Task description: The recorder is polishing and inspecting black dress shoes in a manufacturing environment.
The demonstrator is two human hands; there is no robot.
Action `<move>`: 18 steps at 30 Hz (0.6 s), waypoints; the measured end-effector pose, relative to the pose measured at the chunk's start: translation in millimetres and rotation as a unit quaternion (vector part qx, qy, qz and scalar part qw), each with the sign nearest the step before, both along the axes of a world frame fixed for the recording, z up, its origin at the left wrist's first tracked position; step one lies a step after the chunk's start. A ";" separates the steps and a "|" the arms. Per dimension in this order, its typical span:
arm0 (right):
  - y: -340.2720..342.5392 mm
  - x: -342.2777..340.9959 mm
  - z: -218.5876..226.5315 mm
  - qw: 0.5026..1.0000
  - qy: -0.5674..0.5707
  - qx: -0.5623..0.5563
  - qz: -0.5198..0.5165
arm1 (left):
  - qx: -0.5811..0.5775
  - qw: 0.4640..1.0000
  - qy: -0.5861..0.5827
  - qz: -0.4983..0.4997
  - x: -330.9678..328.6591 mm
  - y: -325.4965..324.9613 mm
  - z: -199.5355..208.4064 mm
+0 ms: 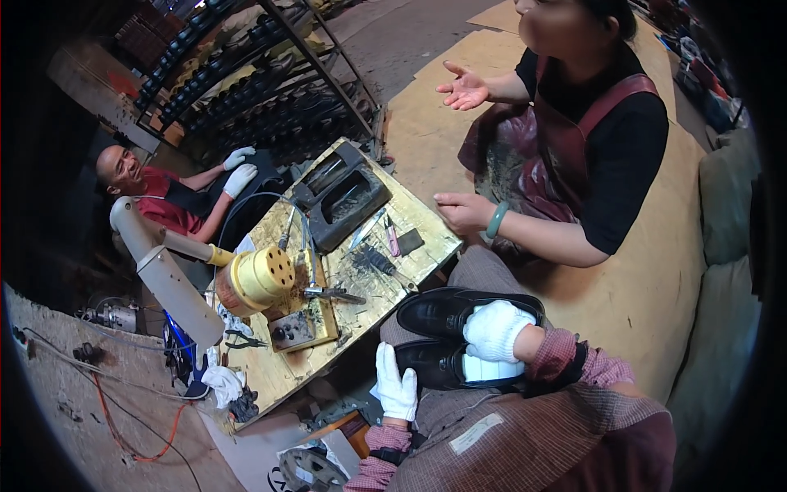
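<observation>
Two black leather shoes lie side by side across my lap, toes pointing left: a farther shoe (433, 312) and a nearer shoe (426, 366). White material (492, 369) shows in the opening of the nearer one. My right hand (496, 330), in a white knitted glove, is curled over the opening of the farther shoe; its fingertips are partly hidden. Beside the nearer shoe's toe, my left hand (397, 385) is open, its gloved fingers stretched upward. A brown striped apron (525, 435) covers my lap.
A worn wooden table (430, 225) carries a black tray (348, 205), pink-handled snips (392, 239), a metal tool (334, 293) and a yellow perforated lamp head (266, 275). One person (607, 156) gestures at the right; another (176, 197) sits left, near shoe racks (246, 74).
</observation>
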State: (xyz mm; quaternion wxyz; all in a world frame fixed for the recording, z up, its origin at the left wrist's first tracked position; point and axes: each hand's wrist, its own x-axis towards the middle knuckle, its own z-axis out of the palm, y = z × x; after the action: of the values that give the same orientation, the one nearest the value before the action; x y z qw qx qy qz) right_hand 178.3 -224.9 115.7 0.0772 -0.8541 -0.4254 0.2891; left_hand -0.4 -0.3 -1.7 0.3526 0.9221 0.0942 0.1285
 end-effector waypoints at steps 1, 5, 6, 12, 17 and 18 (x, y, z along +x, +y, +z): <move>-0.3 -0.1 -0.9 1.000 0.001 0.000 0.001 | 0.000 1.000 0.001 0.001 0.1 -0.1 0.3; -1.2 -0.7 -6.0 1.000 -0.004 0.004 0.008 | -0.005 1.000 0.008 0.003 0.1 -0.5 0.8; -1.3 -0.8 -7.2 1.000 -0.004 0.006 0.006 | -0.004 1.000 0.009 0.004 0.1 -0.5 0.9; -1.8 -0.7 -11.2 1.000 -0.002 0.013 0.007 | 0.004 1.000 0.004 -0.001 0.7 0.0 1.1; -1.8 -0.7 -8.0 1.000 0.002 0.008 0.005 | 0.007 1.000 0.011 -0.003 -0.3 0.1 2.5; -1.9 -0.8 -7.1 1.000 0.004 0.008 0.006 | 0.007 1.000 0.013 -0.002 -0.5 0.0 2.7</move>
State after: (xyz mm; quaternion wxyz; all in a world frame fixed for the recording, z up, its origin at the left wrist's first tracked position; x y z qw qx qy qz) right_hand 177.5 -226.8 108.5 0.0839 -0.8499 -0.4324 0.2893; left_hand -1.0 -0.2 1.1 0.3454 0.9262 0.0966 0.1163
